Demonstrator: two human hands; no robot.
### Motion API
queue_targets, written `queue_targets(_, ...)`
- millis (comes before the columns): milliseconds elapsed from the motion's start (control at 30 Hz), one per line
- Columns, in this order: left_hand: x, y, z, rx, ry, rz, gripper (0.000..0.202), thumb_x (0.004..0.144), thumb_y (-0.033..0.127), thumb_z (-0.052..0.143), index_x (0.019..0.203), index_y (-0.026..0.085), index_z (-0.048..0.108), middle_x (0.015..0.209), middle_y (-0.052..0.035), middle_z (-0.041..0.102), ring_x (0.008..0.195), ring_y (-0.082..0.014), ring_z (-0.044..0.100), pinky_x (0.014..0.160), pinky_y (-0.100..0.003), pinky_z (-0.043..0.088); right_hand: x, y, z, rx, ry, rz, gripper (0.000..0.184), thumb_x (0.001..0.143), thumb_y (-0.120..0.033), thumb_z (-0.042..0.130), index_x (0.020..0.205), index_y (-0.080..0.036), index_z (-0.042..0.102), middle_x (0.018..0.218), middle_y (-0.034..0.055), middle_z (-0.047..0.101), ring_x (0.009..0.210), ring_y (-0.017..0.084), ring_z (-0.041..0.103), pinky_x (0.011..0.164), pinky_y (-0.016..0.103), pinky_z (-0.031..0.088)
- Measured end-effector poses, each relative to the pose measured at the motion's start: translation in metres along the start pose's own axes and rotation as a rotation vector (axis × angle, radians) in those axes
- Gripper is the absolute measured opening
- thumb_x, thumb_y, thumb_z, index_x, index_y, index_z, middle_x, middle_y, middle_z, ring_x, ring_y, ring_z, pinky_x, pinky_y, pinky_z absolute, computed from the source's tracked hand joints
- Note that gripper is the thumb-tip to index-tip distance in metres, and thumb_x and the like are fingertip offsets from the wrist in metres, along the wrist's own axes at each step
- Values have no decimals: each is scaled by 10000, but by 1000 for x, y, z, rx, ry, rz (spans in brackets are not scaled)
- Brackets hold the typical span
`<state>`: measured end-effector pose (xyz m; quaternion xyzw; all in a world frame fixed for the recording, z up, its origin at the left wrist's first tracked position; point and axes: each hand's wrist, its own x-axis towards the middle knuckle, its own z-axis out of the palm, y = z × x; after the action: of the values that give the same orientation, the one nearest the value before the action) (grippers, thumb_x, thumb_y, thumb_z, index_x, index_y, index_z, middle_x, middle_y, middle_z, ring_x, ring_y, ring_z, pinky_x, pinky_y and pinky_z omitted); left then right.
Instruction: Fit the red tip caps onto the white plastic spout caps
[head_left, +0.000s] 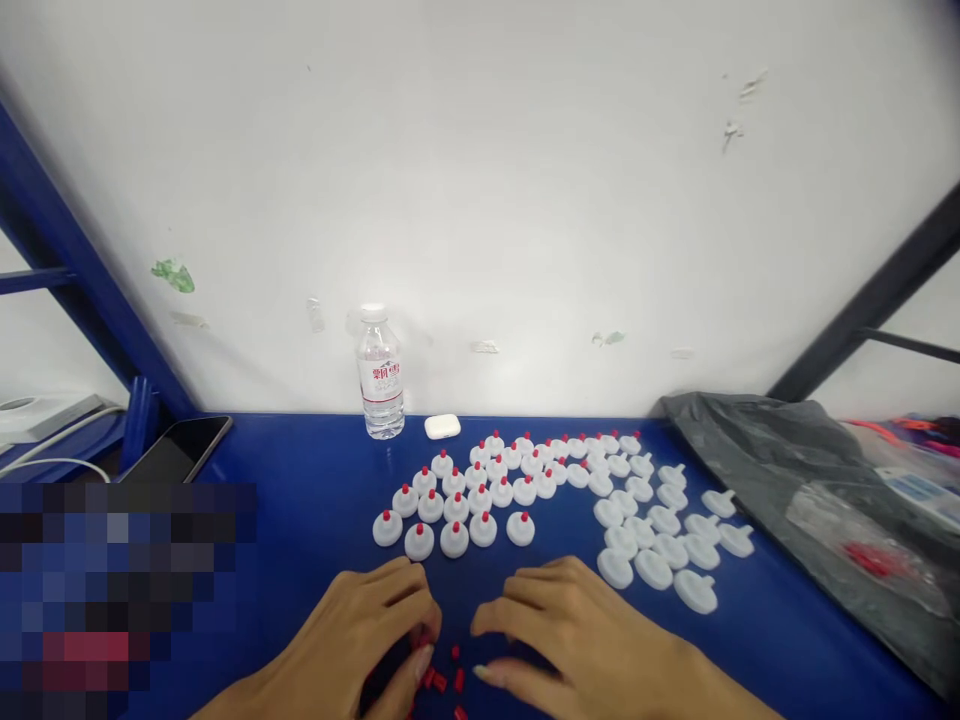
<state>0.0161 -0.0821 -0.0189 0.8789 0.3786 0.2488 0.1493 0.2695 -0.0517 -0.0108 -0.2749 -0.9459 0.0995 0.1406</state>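
My left hand (375,620) is low in front of me with its fingers curled. Red shows between its thumb and index finger, where it seems to pinch a small red cap (426,638). Several loose red caps (459,680) lie on the blue table between my hands. My right hand (574,630) is beside them, thumb and fingers apart, with nothing visible in its grasp. Beyond my hands stand rows of white round nozzle lids (454,540) with red tips. To the right, white nozzle lids without red tips (654,568) lie tilted on their sides.
A water bottle (382,385) and a small white case (442,427) stand by the wall. At left is a phone (180,448) near white cables. A dark grey plastic bag (772,460) covers the right side, with a clear bag of red pieces (874,555) on it.
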Motion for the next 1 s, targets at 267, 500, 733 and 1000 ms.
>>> queue_targets(267,1,18,-13,142,-25,217,202,765,221,716,948,261,639,1069,-36,675,958,-224,603,821,-296,545,-1,37,-12,-145,292,126,265,1035,-292,423,965,-202,662,826,27,704,720,145,648,687,259,433)
queue_targets(500,-1,2,4,82,-233,103,192,828,154,682,973,266,628,1207,-26,580,1098,-188,579,945,-280,537,-6,70,-29,-247,571,320,336,1021,-296,433,756,-190,611,617,2,576,561,123,518,593,254,348)
queue_targets(733,-1,3,7,27,-291,136,138,989,169,489,973,251,600,1209,-36,545,1153,-168,530,991,-285,490,-8,83,-31,-334,470,345,375,1031,-338,408,740,-191,592,612,-5,563,546,121,496,593,249,318)
queue_targets(1000,2,5,6,-11,-103,247,117,972,109,494,989,210,552,1074,-51,611,1059,-160,558,946,-255,492,-10,88,-28,-314,560,335,384,1033,-362,410,771,-187,629,631,2,613,538,114,504,600,244,316)
